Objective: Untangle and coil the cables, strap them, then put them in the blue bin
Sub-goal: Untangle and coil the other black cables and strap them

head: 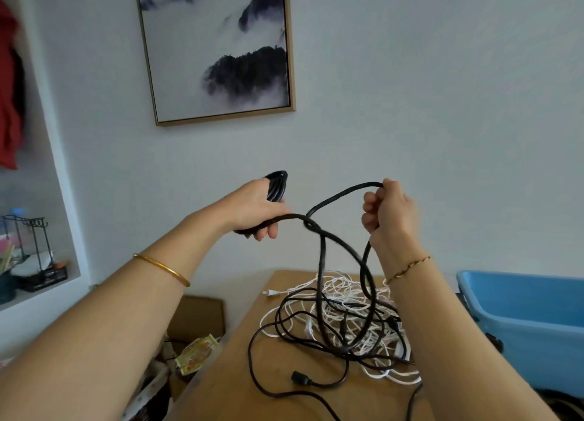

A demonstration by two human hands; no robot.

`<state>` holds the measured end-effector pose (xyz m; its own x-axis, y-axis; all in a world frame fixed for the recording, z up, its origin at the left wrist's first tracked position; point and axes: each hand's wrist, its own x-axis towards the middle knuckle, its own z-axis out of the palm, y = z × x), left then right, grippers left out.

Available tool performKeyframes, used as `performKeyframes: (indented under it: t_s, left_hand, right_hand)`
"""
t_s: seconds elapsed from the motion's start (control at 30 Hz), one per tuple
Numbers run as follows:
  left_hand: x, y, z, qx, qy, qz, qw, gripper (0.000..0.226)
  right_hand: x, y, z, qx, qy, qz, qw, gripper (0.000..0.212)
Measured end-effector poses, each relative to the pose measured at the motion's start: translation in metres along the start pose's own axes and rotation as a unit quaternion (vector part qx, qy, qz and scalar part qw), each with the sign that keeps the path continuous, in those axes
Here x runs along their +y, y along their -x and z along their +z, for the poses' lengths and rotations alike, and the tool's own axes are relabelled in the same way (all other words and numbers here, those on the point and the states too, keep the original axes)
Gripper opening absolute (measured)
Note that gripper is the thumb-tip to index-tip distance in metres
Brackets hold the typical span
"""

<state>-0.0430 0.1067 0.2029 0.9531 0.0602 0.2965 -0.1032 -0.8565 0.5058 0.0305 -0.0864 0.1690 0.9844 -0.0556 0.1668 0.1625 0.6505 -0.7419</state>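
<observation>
So the whole thing hinges on that knot (311,225) in the thick black cable (344,189). It sits between the hands, at about 3 o'clock from the left hand (252,208) and 8 o'clock from the right hand (390,213), a bit nearer the left. Left fingers are curled tight around the finished coil (278,185), with the cable running out roughly 9-to-3 toward the knot. The right hand is a closed fist on the loop coming up out of it. Below the knot two strands drop toward 6 o'clock into the tangle (347,322) on the table (221,382), mixed with white cord (331,286). I'd guess the right hand has to feed its loop back through. The blue bin (521,306) waits at 4 o'clock, well apart.
</observation>
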Motion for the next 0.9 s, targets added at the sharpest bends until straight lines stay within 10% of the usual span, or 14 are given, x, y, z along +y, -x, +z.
performKeyframes:
  t_s: [0.23,0.43,0.53,0.63,0.8,0.9]
  left_hand:
    - [-0.028,0.031,-0.033,-0.247,0.341,-0.014,0.907,0.084]
    - [0.016,0.018,-0.028,-0.14,0.318,0.017,0.937,0.016]
    - [0.025,0.006,-0.026,-0.074,0.346,0.016,0.935,0.033]
    - [0.03,-0.002,-0.017,-0.049,0.341,0.016,0.939,0.029]
    - [0.028,-0.008,0.0,-0.043,0.322,0.026,0.945,0.023]
    - [0.026,-0.005,0.004,-0.053,0.254,0.039,0.965,0.019]
  right_hand:
    - [0.005,-0.049,-0.042,0.023,-0.004,0.1,0.995,0.039]
    - [0.048,-0.031,-0.031,-0.052,0.324,0.043,0.944,0.034]
    - [0.052,-0.021,-0.032,-0.093,0.574,-0.12,0.804,0.016]
    - [0.041,-0.002,-0.022,-0.169,0.653,-0.292,0.679,0.059]
    - [0.019,0.03,-0.003,-0.319,0.28,-0.129,0.896,0.044]
    - [0.012,0.03,0.0,-0.266,0.121,-0.054,0.955,0.007]
